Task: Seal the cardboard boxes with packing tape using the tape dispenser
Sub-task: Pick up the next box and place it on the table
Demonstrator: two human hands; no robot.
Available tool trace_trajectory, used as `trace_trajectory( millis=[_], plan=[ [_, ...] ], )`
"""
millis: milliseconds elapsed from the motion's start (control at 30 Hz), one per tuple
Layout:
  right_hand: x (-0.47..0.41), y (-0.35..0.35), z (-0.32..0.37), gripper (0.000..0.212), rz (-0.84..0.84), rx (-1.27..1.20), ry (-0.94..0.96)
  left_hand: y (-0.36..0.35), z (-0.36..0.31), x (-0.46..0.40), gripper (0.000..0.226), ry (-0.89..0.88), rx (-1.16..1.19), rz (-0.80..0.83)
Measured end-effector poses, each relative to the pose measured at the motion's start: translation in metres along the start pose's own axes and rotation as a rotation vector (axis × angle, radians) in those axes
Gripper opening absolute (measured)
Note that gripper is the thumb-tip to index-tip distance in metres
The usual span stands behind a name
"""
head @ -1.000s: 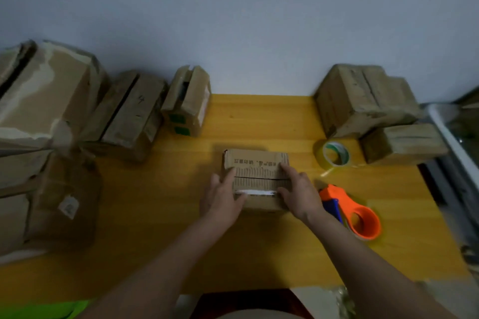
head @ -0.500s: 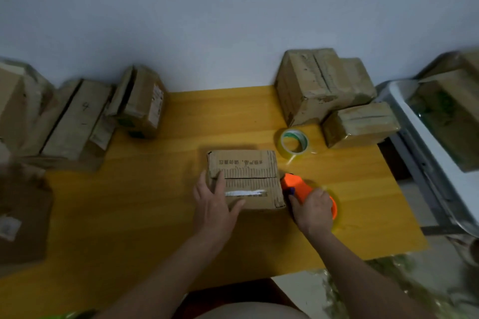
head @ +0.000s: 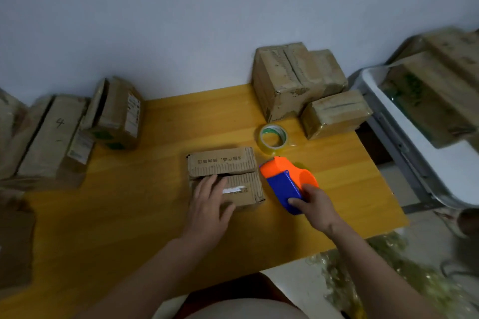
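Small corrugated cardboard box (head: pixel 225 176) sits mid-table on the yellow wooden tabletop (head: pixel 160 210), two top flaps folded shut with a dark seam running between them; ribbed, scuffed surface, printed characters along the far flap, a white strip of label on the near flap. Left hand (head: pixel 208 211) lies flat on the near flap, fingers straight and spread, pressing down, thumb off the front edge. Tape dispenser (head: pixel 285 181) just right of the box, nose close to its right edge but contact not clear: smooth plastic, orange rounded body with a blue handle block. Right hand (head: pixel 317 206) grasps it from behind, fingers curled round the blue handle and orange ring. Loose roll of clear packing tape (head: pixel 273 138) lies flat behind the dispenser, green-and-white core, glossy, a short tail trailing right. Beyond it, against the pale wall (head: pixel 207 21), a stack of taped brown boxes (head: pixel 293 80), shiny with film, and a smaller wrapped box (head: pixel 335 114) beside them. Far left: row of worn unsealed cartons (head: pixel 51 137), flaps gaping, one marked "4", another carton (head: pixel 116 114) with a white label and green tape patches. Right of the table, a grey-white tray-like surface (head: pixel 440 153) bearing more cardboard, blurred. Crumpled clear film (head: pixel 375 280) on the floor below the table's near right corner.
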State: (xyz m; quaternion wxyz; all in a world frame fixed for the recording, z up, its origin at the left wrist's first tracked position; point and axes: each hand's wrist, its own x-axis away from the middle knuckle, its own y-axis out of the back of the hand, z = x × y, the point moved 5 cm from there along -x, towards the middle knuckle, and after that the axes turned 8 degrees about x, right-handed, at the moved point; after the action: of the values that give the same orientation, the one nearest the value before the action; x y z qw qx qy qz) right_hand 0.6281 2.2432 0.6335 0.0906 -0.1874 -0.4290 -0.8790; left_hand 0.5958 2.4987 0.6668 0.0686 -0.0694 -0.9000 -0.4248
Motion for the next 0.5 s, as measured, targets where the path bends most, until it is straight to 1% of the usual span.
trace_trajectory(
  millis=[33,67,100,133,167,200,267,300,333,433,500],
  plan=[
    [0.004,0.01,0.008,0.03,0.04,-0.097,0.05,0.014,-0.009,-0.004,0.06,-0.02,0.075,-0.104],
    [0.009,0.021,0.017,0.024,0.089,-0.168,0.104,0.027,-0.019,-0.01,0.058,-0.053,0.129,-0.189],
    [0.014,0.03,0.027,0.016,0.145,-0.205,0.166,0.041,-0.031,-0.016,0.055,-0.076,0.165,-0.237],
    [0.018,0.039,0.037,0.011,0.199,-0.214,0.223,0.052,-0.042,-0.025,0.053,-0.068,0.197,-0.235],
    [0.022,0.047,0.044,0.011,0.244,-0.211,0.27,0.06,-0.05,-0.035,0.05,-0.034,0.238,-0.184],
    [0.024,0.055,0.051,0.012,0.273,-0.197,0.31,0.064,-0.056,-0.044,0.047,0.022,0.3,-0.09],
    [0.027,0.068,0.062,0.014,0.305,-0.178,0.36,0.063,-0.066,-0.057,0.038,0.127,0.485,0.154],
    [0.028,0.071,0.068,0.016,0.322,-0.176,0.371,0.063,-0.07,-0.057,0.033,0.138,0.559,0.247],
    [0.029,0.074,0.071,0.018,0.346,-0.177,0.372,0.063,-0.074,-0.054,0.028,0.141,0.62,0.297],
    [0.034,0.077,0.08,0.021,0.401,-0.156,0.344,0.069,-0.074,-0.045,0.024,0.173,0.789,0.309],
    [0.037,0.076,0.086,0.018,0.425,-0.181,0.316,0.068,-0.068,-0.041,0.02,0.194,0.804,0.292]
  ],
)
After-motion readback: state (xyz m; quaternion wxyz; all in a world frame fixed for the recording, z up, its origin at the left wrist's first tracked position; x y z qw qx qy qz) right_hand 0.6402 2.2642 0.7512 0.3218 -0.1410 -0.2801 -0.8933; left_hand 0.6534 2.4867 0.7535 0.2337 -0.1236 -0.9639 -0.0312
